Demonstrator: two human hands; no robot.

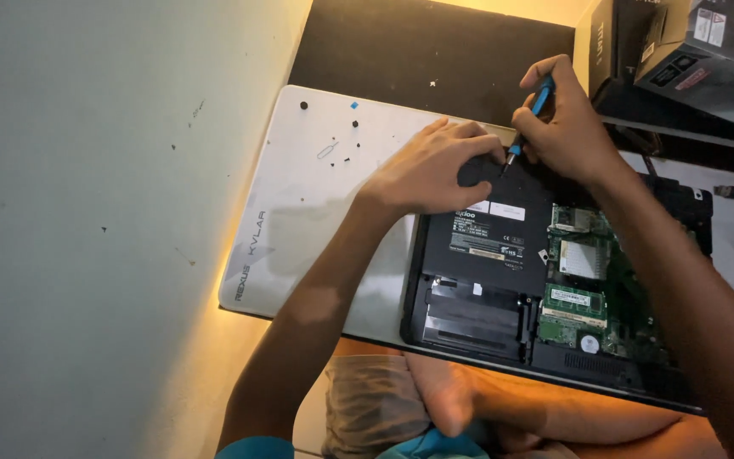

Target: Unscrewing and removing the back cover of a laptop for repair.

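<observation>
Right hand (pixel 567 123) of ours pinches a blue-handled screwdriver (pixel 527 127), its tip down on the far edge of an upturned black laptop (pixel 486 280). Our left hand (pixel 435 170) lies just beside that tip, fingers pressed together and flat on the laptop's underside. The laptop rests partly on a white board (pixel 299 212) and hangs over its right edge, with a panel off so that green circuit boards (pixel 579 289) show on the right. White rectangular labels (pixel 497 210) sit near the middle of the black cover, just near our left hand. Small dark screws (pixel 355 124) lie scattered toward the board's far left corner. Dark cardboard boxes (pixel 690 51) with small white and red labels stand beyond the laptop, at the far right.
</observation>
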